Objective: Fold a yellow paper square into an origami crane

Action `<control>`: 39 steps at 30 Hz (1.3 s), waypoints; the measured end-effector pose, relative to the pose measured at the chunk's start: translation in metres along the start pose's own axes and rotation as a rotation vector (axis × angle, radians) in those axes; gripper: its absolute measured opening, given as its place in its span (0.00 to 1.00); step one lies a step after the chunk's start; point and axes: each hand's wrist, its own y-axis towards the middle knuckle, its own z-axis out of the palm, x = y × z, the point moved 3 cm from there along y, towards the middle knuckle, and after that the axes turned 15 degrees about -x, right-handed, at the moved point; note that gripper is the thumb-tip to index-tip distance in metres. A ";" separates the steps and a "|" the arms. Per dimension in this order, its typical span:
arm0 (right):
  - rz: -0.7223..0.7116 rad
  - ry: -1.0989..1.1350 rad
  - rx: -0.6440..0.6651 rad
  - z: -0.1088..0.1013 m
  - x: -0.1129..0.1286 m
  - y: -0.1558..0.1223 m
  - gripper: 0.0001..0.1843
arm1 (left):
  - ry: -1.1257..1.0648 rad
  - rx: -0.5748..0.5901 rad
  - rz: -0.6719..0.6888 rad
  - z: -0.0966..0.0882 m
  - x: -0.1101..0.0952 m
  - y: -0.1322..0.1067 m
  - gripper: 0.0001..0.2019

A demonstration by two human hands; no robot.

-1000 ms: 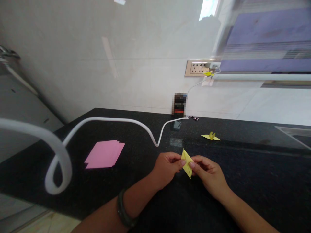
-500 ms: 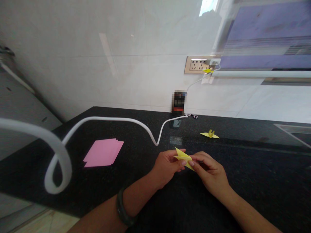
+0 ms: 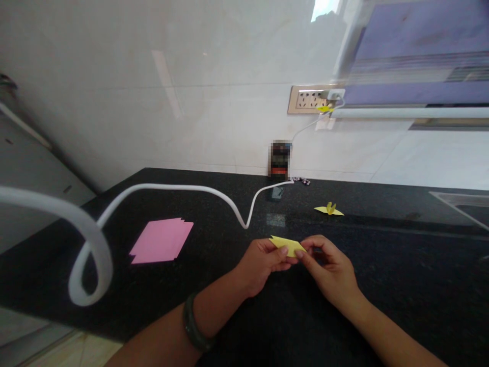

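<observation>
- Head view: the piece of yellow paper (image 3: 291,246) sits between the person's two hands, over the near middle of the tabletop (image 3: 217,290), folded into a small, flat, slanted shape with pointed ends.
- The left hand (image 3: 260,262) pinches it near its left end, thumb on top and fingers curled beneath.
- The right hand (image 3: 330,265) has thumb and bent forefinger nearly together on its right tip.
- From here I'd call this piece part-folded: several folds seem made, but no wings are spread. Shaping looks to be what's left.
- Farther and to the right, a yellow paper figure (image 3: 329,209) rests with wings out, and to my eye it is finished.
- Over to the left, pink sheets (image 3: 162,240) lie in a loose stack, flat and seemingly unfolded.
- Beyond them, a white bendy tube (image 3: 171,187) curves across; I can't tell whether it touches the surface.
</observation>
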 end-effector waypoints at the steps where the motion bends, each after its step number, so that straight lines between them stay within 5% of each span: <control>1: -0.012 -0.001 -0.007 0.000 0.000 0.000 0.04 | -0.015 0.005 -0.009 0.000 0.001 0.000 0.14; 20: -0.268 -0.044 -0.061 -0.007 0.015 0.003 0.03 | 0.045 -0.005 0.074 0.002 -0.003 -0.001 0.14; 39: -0.262 -0.034 -0.042 -0.007 0.017 0.003 0.05 | 0.068 -0.045 0.085 0.000 -0.002 0.000 0.14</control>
